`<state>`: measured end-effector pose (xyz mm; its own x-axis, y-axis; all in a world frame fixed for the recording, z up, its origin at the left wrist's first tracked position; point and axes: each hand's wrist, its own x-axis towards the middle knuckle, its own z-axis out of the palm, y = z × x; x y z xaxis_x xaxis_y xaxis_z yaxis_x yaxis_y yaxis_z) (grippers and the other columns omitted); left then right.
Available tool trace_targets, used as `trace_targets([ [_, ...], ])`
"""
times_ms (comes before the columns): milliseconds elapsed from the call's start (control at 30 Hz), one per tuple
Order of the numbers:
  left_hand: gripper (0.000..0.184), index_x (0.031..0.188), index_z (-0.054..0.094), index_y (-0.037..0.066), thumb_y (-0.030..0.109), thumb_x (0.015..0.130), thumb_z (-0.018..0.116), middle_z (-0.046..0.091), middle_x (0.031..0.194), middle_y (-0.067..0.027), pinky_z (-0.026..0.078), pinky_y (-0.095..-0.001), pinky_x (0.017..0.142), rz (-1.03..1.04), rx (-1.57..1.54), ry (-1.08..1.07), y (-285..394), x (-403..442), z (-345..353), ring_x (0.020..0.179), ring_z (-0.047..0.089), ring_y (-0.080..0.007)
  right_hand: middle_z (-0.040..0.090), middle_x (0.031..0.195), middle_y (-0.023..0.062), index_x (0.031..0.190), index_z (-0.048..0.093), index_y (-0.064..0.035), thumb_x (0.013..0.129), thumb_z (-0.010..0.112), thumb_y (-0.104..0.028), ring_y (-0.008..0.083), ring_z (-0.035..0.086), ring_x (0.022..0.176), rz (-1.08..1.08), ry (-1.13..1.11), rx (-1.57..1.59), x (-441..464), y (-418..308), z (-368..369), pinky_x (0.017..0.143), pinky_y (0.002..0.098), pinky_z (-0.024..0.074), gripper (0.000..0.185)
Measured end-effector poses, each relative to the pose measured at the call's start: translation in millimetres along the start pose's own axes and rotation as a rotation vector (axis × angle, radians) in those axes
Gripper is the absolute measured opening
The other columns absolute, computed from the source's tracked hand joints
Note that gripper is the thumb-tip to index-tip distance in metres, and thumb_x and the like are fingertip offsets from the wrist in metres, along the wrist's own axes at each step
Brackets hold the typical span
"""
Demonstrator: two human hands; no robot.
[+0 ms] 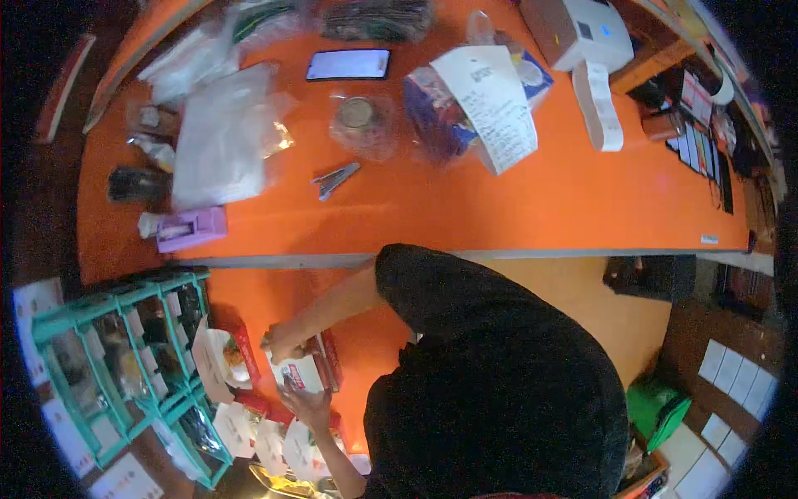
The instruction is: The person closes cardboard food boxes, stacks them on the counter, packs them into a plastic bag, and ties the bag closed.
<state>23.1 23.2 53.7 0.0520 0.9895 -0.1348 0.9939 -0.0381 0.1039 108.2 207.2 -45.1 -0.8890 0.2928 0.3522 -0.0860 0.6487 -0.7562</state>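
A white box with a red label (302, 375) lies on the orange surface at the lower left, beside a red and white box (330, 362). My right hand (287, 341) grips its upper end with bent fingers. At the lower end, my left hand (309, 406) holds the edge, its thumb and fingers around the side. Just left of the hands stands an open red and white box with food inside (233, 359). Several more open boxes (306, 449) are close below my left hand.
Teal racks (150, 403) with packets stand at the left. The orange counter (366, 224) holds a phone (347, 65), plastic bags (223, 137), a stapler-like metal tool (336, 180), a purple box (192, 229), a paper slip (490, 104) and a printer (582, 33).
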Motion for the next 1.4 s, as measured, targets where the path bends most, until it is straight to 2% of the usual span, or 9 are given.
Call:
trace_targets([
  [467,0.071,0.131,0.027,0.014,0.046,0.074,0.055,0.015,0.132,-0.0271,0.021,-0.0515,0.096,-0.016,-0.13,0.053,-9,-4,6,0.121,0.017,-0.0426,0.061,0.062,0.0103,0.055,0.062,-0.0091,0.038,0.067,-0.018,0.0261,0.057,0.062,-0.165,-0.27,-0.095,27,-5,-19,0.052,0.0402,0.0454,0.02],
  [533,0.069,0.131,0.026,0.016,0.043,0.075,0.056,0.012,0.134,-0.0261,0.017,-0.0506,0.098,-0.058,-0.128,0.069,-3,-4,9,0.123,0.013,-0.0422,0.055,0.054,0.0107,0.057,0.061,-0.0077,0.05,0.068,-0.016,0.0231,0.052,0.051,0.219,-0.447,-0.361,52,2,9,0.043,0.043,0.0415,0.014],
  [600,0.077,0.133,0.021,0.015,0.048,0.073,0.055,0.004,0.135,-0.0282,0.003,-0.0525,0.1,-0.087,-0.004,-0.047,-2,-7,11,0.125,0.004,-0.0426,0.055,0.099,0.0197,0.086,0.062,-0.0055,0.055,0.066,-0.022,0.0281,0.046,0.103,0.032,-0.309,-0.39,-20,-40,-32,0.08,0.0396,0.042,0.036],
  [667,0.08,0.133,0.019,0.014,0.053,0.072,0.051,0.004,0.133,-0.0325,0.005,-0.0547,0.099,-0.045,0.089,-0.04,5,-4,7,0.123,0.002,-0.0465,0.021,0.133,0.0197,0.114,0.048,-0.0124,0.056,0.068,-0.041,0.04,0.015,0.123,-0.157,-0.074,-0.159,-59,-34,-42,0.098,0.0436,0.027,0.068],
  [933,0.072,0.13,0.027,0.023,0.057,0.071,0.049,0.01,0.135,-0.0254,0.012,-0.0641,0.091,-0.071,-0.036,0.226,18,-6,26,0.123,0.007,-0.0448,0.019,0.135,0.0189,0.125,0.038,-0.0114,0.066,0.05,-0.06,0.0355,0.015,0.125,-0.229,-0.034,-0.395,-70,-55,-64,0.101,0.043,0.0179,0.077],
  [1067,0.072,0.123,0.036,0.029,0.045,0.06,0.066,0.013,0.136,-0.0207,0.012,-0.0657,0.09,-0.234,-0.042,0.176,41,4,-3,0.124,0.014,-0.0419,0.026,0.133,0.0165,0.125,0.036,-0.0098,0.07,0.056,-0.05,0.0332,0.025,0.122,-0.108,-0.127,-0.2,-46,-33,-100,0.097,0.0418,0.027,0.071],
  [1167,0.072,0.124,0.034,0.035,0.04,0.061,0.067,0.014,0.138,-0.0134,0.016,-0.0694,0.085,-0.288,0.012,0.106,53,13,-6,0.124,0.012,-0.0406,0.049,0.101,0.017,0.099,0.051,-0.0023,0.071,0.061,-0.013,0.0338,0.047,0.092,0.148,0.899,-0.406,5,-2,-204,0.081,0.0411,0.0367,0.032],
  [1333,0.072,0.123,0.035,0.036,0.038,0.06,0.069,0.015,0.138,-0.0125,0.013,-0.0685,0.085,-0.266,0.009,0.179,46,11,0,0.123,0.017,-0.0405,0.057,0.09,0.0139,0.084,0.061,0.0008,0.068,0.064,-0.041,0.0248,0.054,0.087,0.867,0.43,-0.653,31,79,-298,0.069,0.0385,0.0429,0.045],
  [1400,0.07,0.122,0.037,0.036,0.036,0.059,0.07,0.016,0.137,-0.0123,0.007,-0.0681,0.086,-0.26,-0.02,0.216,43,10,0,0.123,0.018,-0.0398,0.061,0.079,0.0102,0.08,0.063,0.0004,0.067,0.067,-0.036,0.0184,0.057,0.074,0.829,0.404,0.266,24,111,-303,0.066,0.0323,0.044,0.039],
])
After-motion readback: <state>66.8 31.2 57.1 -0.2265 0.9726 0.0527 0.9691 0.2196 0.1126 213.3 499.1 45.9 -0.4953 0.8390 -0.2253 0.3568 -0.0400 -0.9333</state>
